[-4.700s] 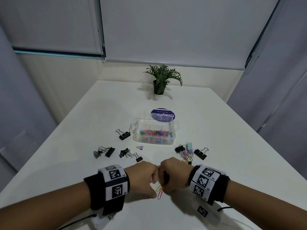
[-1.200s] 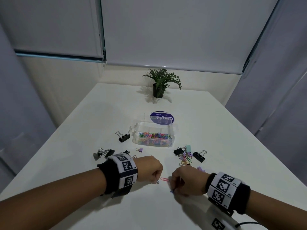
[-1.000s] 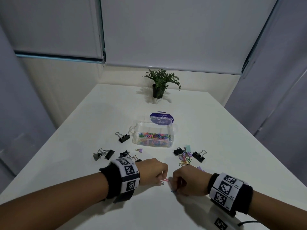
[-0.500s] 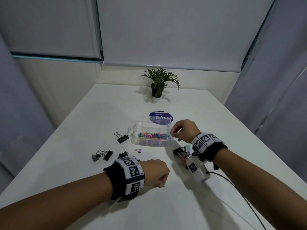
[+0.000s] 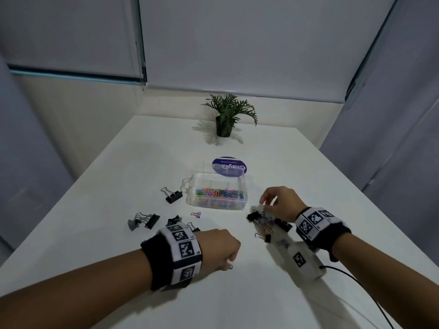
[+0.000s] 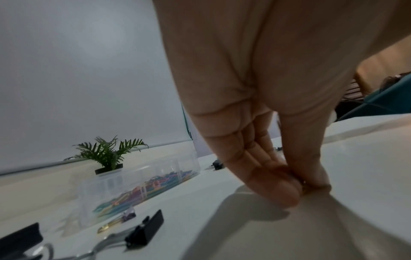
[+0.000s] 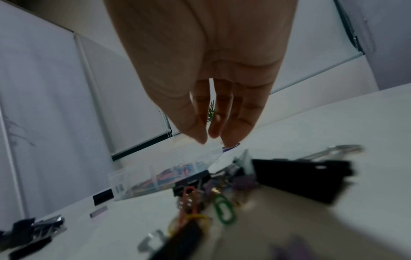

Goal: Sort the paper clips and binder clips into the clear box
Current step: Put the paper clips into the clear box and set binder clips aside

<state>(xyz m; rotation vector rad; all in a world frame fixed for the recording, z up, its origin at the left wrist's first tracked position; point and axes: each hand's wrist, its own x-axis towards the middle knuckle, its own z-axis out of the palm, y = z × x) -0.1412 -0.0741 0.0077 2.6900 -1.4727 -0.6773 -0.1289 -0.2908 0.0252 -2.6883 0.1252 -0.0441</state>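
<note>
White table (image 5: pixel 152 162): mixed clips (image 5: pixel 262 224) just under right hand (image 5: pixel 281 204) grip (fingers loose)

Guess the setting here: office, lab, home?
Probably an office or meeting room rigged for recording: a long white table, roller blinds across the windows, a small potted plant, and stationery clips beside a clear box.

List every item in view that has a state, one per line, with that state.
Clear plastic box: open, colourful paper clips inside.
Round purple-labelled lid: off, behind the box.
Black binder clip left of the box: on the table, handles up.
Mixed pile of clips: loose on the table, unsorted.
Left hand: pinching a small metal clip against the table.
Right hand: empty, fingers relaxed above the pile.
</note>
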